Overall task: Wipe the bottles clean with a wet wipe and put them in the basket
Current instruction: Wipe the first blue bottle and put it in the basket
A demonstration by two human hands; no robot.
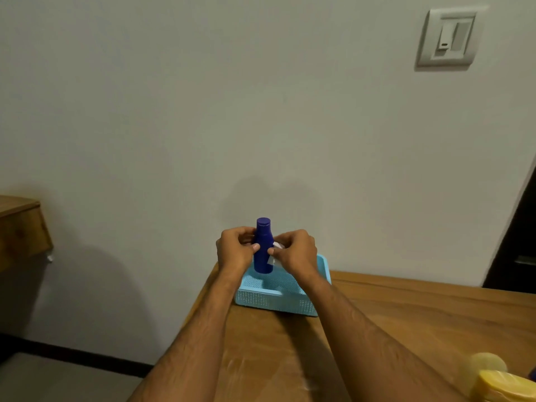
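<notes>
Seen from the person's head, looking forward and down along two bare forearms that reach away over a wooden bench (pixel 391 314).

Nearest the viewer, at the bench's near right corner, sits a blurred yellow bottle (pixel 499 381); only its cap and shoulder are in view, well apart from the basket.

Farther along, at the bench's far left corner, stands a light blue basket (pixel 272 300) with perforated walls. Part of its inside is hidden behind the wrists, so what it holds cannot be told.

Just above the basket, both hands meet around a dark blue bottle (pixel 263 248). It stands upright in the air, cap on top, its base just above the basket's rim and not resting in it.

The left hand (pixel 235 250) holds the bottle from the left: the fingers curl behind the upper body and the thumb presses on the front at mid-height, a narrow grip closed on the bottle.

The right hand (pixel 295 252) comes from the right. Its thumb and curled fingers pinch a small white wipe (pixel 275 252), a tight grip, and the wipe lies against the bottle's right side, partly hidden by the fingers.

Beyond the basket rises a plain pale wall (pixel 203 111). High on the wall to the right of the basket is a white light switch (pixel 448 37). Far to the basket's left, a wooden shelf (pixel 20 227) juts from the wall. To the far right is a dark doorway (pixel 519 242).
</notes>
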